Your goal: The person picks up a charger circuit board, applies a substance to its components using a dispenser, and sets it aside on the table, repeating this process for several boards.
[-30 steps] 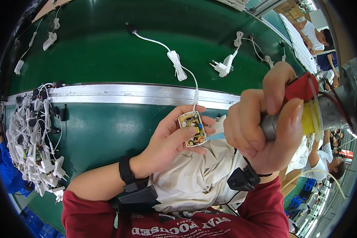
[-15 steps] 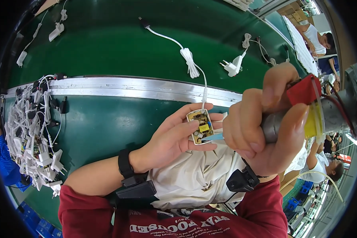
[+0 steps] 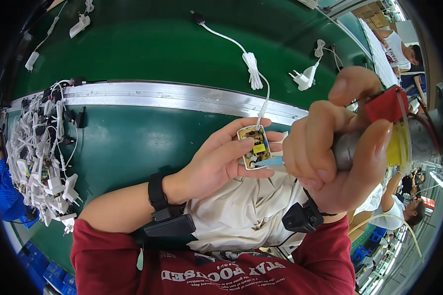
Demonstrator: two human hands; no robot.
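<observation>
My left hand [image 3: 220, 161] holds a small open white charger case [image 3: 254, 147] with a circuit board and yellow part inside; a white cable [image 3: 253, 71] runs from it up over the green table. My right hand [image 3: 332, 156] is wrapped round a grey cylindrical tool [image 3: 353, 147] with a red block and yellow band near its top. The tool's pale blue tip [image 3: 270, 161] touches the lower edge of the board. Both wrists wear black bands.
A metal rail [image 3: 147, 96] crosses the green table [image 3: 133, 142]. A heap of white chargers and cables [image 3: 39, 157] lies at the left. Loose white plugs [image 3: 304, 77] and cables lie beyond the rail. Other people sit at the far right [image 3: 403, 49].
The view has shifted a little; the charger case and my hands sit slightly lower and further right in the picture. The tool tip stays at the board.
</observation>
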